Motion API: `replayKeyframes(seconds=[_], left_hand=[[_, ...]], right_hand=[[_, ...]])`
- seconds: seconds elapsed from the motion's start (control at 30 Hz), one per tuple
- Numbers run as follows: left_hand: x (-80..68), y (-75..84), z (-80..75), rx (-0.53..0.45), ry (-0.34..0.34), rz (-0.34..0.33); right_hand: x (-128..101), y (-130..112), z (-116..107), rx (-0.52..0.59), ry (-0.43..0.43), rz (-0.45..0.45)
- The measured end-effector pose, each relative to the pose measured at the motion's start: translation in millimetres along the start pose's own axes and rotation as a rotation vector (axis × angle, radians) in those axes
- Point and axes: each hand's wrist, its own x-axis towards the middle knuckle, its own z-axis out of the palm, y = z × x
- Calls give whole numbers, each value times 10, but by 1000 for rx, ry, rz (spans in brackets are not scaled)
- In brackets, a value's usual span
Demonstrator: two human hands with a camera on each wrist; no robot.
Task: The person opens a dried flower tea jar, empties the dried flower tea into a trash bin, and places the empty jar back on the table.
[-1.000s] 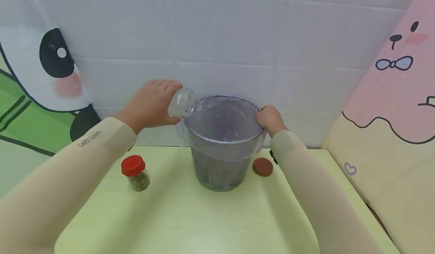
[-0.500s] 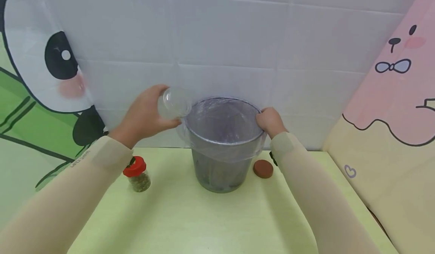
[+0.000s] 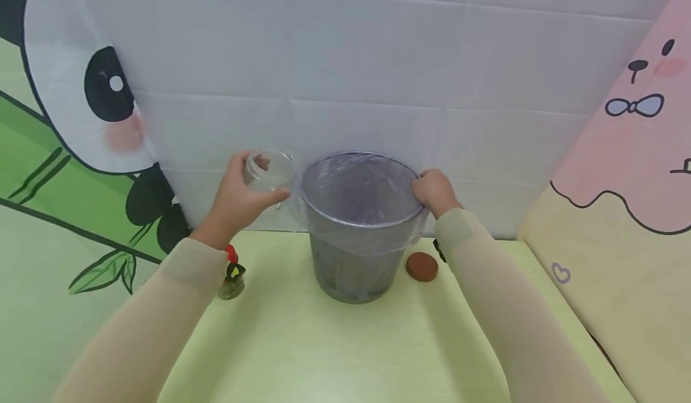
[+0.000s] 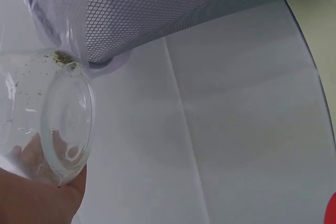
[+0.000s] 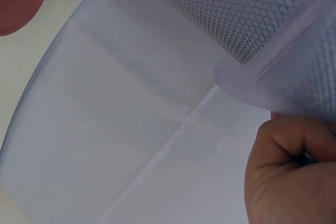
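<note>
In my left hand (image 3: 236,196) I hold a clear jar (image 3: 272,169), uncapped, its mouth tilted upward beside the left rim of the mesh trash can (image 3: 353,271). Dark specks cling inside the jar (image 4: 50,98) in the left wrist view, with a small clump near its base. A thin translucent purple bag (image 3: 367,238) lines the can and folds over its rim. My right hand (image 3: 435,191) grips the can's right rim through the bag; curled fingers show in the right wrist view. Behind my left sleeve, a red-capped jar (image 3: 231,287) of greenish-brown dried bits is partly hidden.
A brown-red round lid (image 3: 422,267) lies on the pale yellow-green table (image 3: 324,349), right of the can. Close behind the can rises a white sheet (image 3: 367,55). Cartoon-printed cloth (image 3: 621,169) borders the right side.
My left hand has drawn the jar leftward, away from the can's mouth, and turned it from tipped down to mouth up. My right hand keeps its grip on the rim.
</note>
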Motion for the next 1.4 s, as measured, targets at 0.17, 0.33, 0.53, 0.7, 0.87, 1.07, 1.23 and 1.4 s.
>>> replayKeyframes(seconds=[0.17, 0.33, 0.53, 0.7, 0.87, 1.07, 1.23, 1.4], left_hand=[[-46, -182, 103, -86, 21, -14], [-125, -355, 162, -159, 70, -4], [-229, -564, 253, -204, 98, -21], [-322, -744, 334, -183, 95, -65], [-397, -925, 398, -192, 95, -111], [-469, -1163, 472, -148, 94, -177], [-510, -1333, 539, -113, 83, -245], [-518, -1489, 606, -85, 61, -286]], right_hand=[[11, 39, -12, 6, 0, 8], [11, 34, 0, 10, 4, 5], [-4, 20, 9, 18, 10, 5], [3, 12, 26, 18, 27, -8], [17, 20, 40, 21, 30, -1], [8, 26, 41, 18, 26, 0], [1, 17, 41, 21, 27, -2], [14, -5, 33, 21, 20, 8]])
